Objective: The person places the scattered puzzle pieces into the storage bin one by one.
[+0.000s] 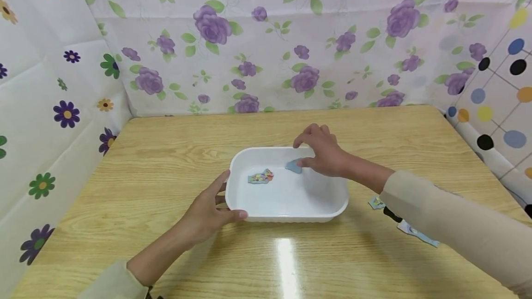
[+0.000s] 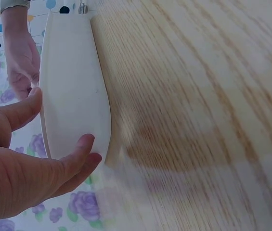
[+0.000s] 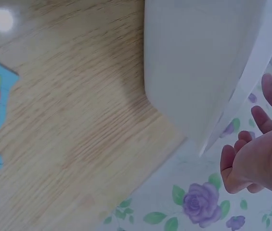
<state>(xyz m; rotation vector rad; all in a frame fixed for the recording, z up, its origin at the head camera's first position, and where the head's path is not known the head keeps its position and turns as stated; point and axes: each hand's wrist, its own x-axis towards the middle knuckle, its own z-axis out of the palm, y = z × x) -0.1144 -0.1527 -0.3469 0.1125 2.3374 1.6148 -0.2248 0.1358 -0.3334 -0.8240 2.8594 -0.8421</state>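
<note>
Right hand (image 1: pixel 322 152) partly hides a blue piece (image 1: pixel 293 166); sleeve (image 1: pixel 446 218) overlaps pale piece (image 1: pixel 420 235).

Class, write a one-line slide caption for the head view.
The left hand grips a white tray while the right hand reaches to a blue piece inside it.

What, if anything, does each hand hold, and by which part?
The left hand grips the tray by its left end. Whether the right hand holds the blue piece cannot be told.
</note>
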